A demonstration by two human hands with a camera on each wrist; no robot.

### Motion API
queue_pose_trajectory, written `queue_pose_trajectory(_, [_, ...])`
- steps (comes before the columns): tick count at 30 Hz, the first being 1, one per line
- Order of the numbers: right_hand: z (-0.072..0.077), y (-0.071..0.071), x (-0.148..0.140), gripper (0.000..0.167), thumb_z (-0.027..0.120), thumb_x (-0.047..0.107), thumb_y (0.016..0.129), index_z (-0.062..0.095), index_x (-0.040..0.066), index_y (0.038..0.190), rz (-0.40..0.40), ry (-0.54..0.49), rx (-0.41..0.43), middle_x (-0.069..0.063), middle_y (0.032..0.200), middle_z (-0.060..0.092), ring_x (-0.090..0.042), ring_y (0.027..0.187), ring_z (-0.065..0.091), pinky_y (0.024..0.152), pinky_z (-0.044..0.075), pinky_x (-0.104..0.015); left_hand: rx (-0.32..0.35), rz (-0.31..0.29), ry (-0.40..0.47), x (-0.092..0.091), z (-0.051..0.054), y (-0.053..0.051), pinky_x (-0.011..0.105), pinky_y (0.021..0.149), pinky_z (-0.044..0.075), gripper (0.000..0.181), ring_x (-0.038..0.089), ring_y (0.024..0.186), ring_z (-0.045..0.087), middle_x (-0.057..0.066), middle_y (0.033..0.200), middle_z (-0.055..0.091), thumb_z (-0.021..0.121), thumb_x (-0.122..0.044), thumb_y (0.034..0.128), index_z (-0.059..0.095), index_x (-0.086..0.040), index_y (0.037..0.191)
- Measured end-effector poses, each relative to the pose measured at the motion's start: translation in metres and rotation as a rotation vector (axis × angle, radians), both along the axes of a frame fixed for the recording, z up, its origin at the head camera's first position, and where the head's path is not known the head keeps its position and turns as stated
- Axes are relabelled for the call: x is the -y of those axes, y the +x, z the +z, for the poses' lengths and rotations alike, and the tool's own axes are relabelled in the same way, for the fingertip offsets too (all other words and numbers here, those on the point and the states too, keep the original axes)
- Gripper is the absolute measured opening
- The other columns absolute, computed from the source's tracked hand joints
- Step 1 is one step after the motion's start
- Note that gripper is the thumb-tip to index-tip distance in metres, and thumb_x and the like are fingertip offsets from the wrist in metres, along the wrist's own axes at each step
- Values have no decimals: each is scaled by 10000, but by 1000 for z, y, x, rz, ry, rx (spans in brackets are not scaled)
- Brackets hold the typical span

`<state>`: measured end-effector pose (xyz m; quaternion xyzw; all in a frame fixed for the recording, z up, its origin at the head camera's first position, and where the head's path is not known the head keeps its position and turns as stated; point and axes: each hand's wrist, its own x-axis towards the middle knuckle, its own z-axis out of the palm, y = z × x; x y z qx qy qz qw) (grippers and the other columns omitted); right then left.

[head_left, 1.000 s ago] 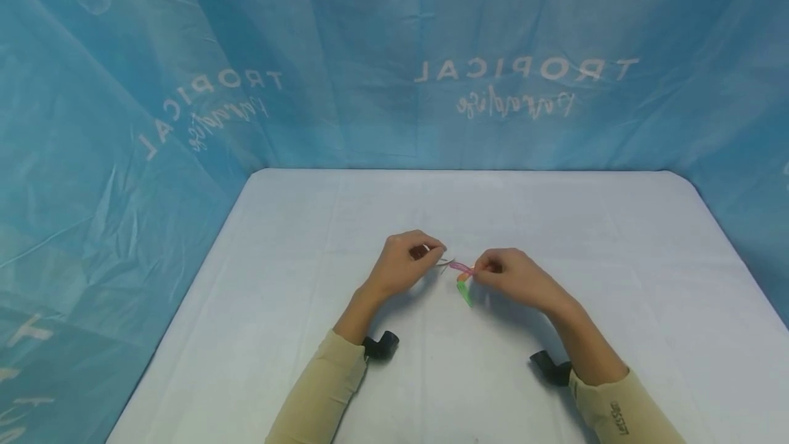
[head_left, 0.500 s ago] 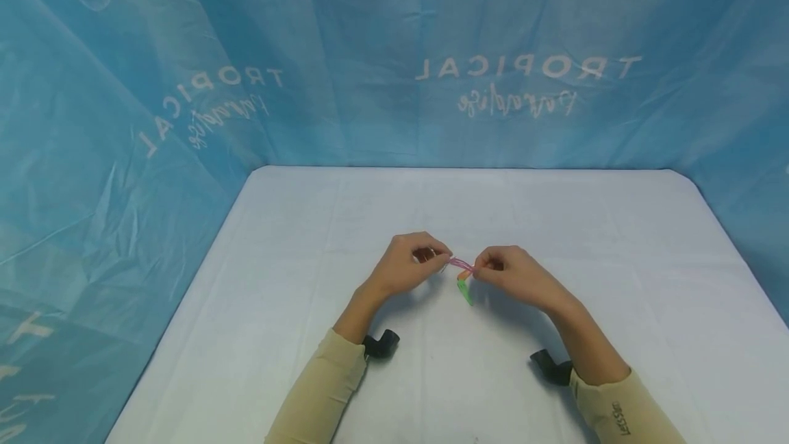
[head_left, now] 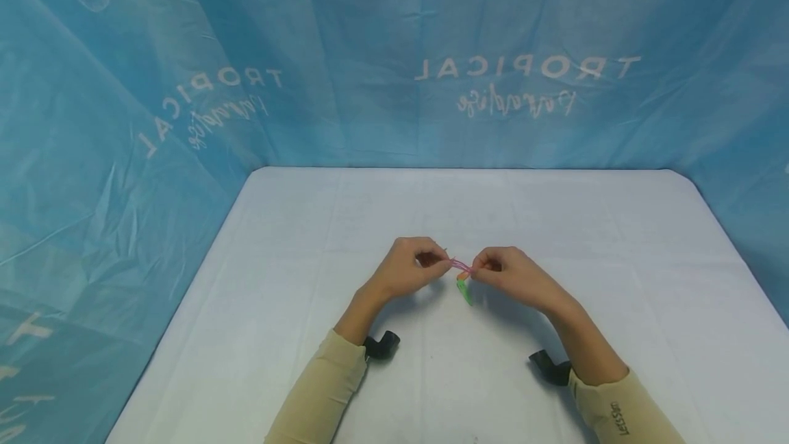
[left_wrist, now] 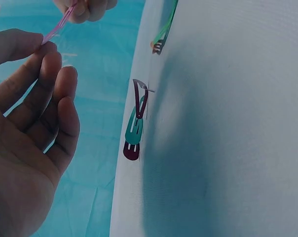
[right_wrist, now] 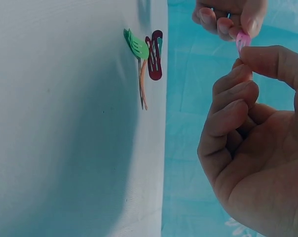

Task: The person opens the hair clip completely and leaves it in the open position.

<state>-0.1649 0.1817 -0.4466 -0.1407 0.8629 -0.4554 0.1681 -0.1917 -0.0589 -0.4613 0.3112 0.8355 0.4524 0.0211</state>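
Both hands meet over the table and hold a thin pink hair clip [head_left: 461, 265] between them. Thumb and fingertip of my left hand [head_left: 409, 267] pinch its left end; those of my right hand [head_left: 513, 273] pinch the other end. Below the right fingertips a green clip [head_left: 464, 291] and an orange clip [head_left: 462, 276] are seen. In the left wrist view, dark red clips [left_wrist: 131, 151] and a teal clip [left_wrist: 134, 129] lie overlapping on the table. The right wrist view shows the green clip [right_wrist: 136, 45] across the orange one [right_wrist: 143, 86], beside a dark red clip [right_wrist: 155, 71].
A white-covered table [head_left: 524, 211] spreads beneath the hands. Blue printed sheeting [head_left: 345, 53] hangs behind it and at its sides. Black devices [head_left: 382, 346] are worn at both wrists, below the forearms.
My left hand has moved slightly right and down; its fingertips, apart from the pink clip's end a second ago, now pinch it. The right hand has hardly moved.
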Motion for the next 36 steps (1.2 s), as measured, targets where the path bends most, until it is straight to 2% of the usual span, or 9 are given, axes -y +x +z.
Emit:
queue_pose_trajectory(9, [-4,-1,2,127,643,194,970,683,75,987,9,-35,-41,-114,862,666,-199,774,549,688,474,-305,22,87,10,0,-1,0,247,741,522,83,68,780,607,-80,849,706,698,-193,919,767,-148,912])
queue_pose_trajectory(19, [-1,1,3,146,653,218,976,703,85,1008,20,-41,-77,-114,860,674,-188,750,544,654,461,-287,84,136,56,-1,-1,0,267,710,530,102,93,746,627,-68,819,712,695,-209,919,762,-144,879])
queue_pose_trajectory(27, [-3,1,3,209,633,276,998,730,93,1025,28,-44,-75,-69,910,722,-201,826,531,728,452,-309,130,138,79,-1,-2,-1,264,665,532,127,102,708,637,-58,826,716,672,-235,933,759,-151,893])
queue_pose_trajectory(31, [-4,1,3,228,616,287,1009,731,91,1031,24,-82,-60,-98,924,711,-220,812,526,691,454,-310,149,133,84,-1,-3,-1,274,650,527,136,112,681,645,-32,826,724,665,-234,939,758,-142,903])
queue_pose_trajectory(36, [-5,1,2,224,591,260,1023,726,84,1055,11,-130,-54,-124,906,673,-244,800,552,654,475,-298,170,116,80,0,-3,-1,285,648,509,154,144,673,656,72,859,745,656,-230,950,756,-117,922])
